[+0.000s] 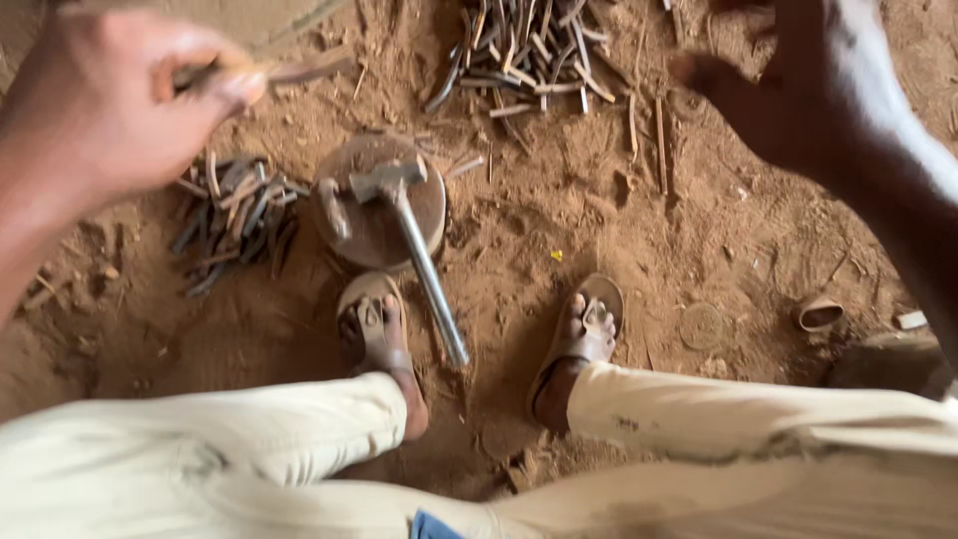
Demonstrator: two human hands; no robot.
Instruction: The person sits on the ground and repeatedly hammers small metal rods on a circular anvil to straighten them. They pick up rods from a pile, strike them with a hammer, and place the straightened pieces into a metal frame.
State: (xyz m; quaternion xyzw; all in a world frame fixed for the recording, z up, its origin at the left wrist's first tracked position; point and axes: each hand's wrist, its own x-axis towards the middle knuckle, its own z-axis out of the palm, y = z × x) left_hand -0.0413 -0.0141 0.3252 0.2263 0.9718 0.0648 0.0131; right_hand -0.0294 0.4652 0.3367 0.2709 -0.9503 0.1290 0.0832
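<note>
I look down past my knees in pale trousers and my sandalled feet at a dirt floor. My left hand point(110, 100) is raised at the upper left, its fingers closed on a thin strip of metal or wood point(289, 70) that sticks out to the right. My right hand point(798, 80) is lifted at the upper right, blurred, fingers apart and holding nothing. Between my feet and the far piles, a hammer point(404, 225) with a metal handle lies across a round flat anvil block point(354, 235).
A pile of short dark strips point(235, 215) lies left of the block, a larger pile point(529, 50) at the top centre. A small ring point(818, 312) and a flat round disc point(702, 324) rest on the dirt at right.
</note>
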